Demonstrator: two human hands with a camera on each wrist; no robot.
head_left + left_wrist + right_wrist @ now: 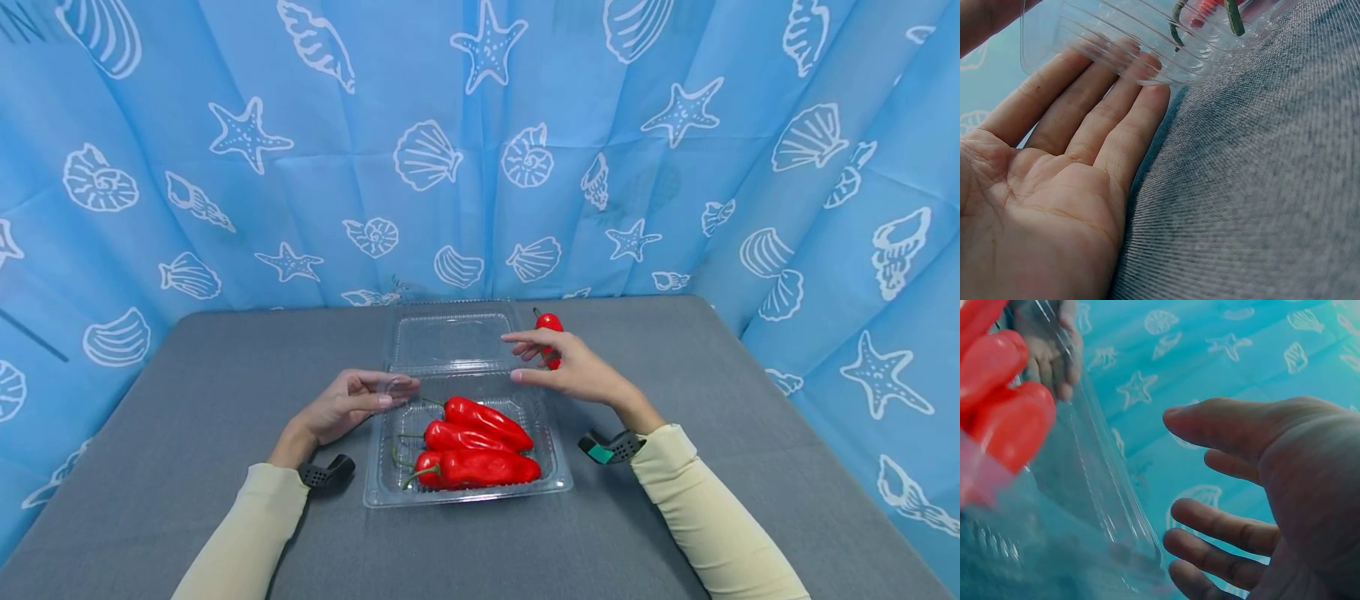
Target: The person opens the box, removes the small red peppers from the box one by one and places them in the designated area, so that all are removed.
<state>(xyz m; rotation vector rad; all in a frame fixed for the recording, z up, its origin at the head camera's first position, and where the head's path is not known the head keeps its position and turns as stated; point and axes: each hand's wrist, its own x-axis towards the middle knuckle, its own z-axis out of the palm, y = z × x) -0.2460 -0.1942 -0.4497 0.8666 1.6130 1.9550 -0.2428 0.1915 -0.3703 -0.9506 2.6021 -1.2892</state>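
Several long red peppers (pixel 480 468) with green stems lie side by side in a clear plastic clamshell box (pixel 372 490), whose lid (pixel 457 337) is folded back away from me. At the box's left back corner is my left hand (pixel 352 404); in the left wrist view its straight fingers (pixel 1079 119) reach up to the clear wall and partly show through it. My right hand (pixel 566 362) is raised near the box's right back corner, fingers spread and thumb apart, holding nothing. Behind it another red pepper (pixel 550 322) lies on the table, partly hidden by the hand.
A grey cloth covers the table (pixel 637 533). Its far edge meets a blue curtain (pixel 480 208) printed with white shells and starfish, which also runs along both sides.
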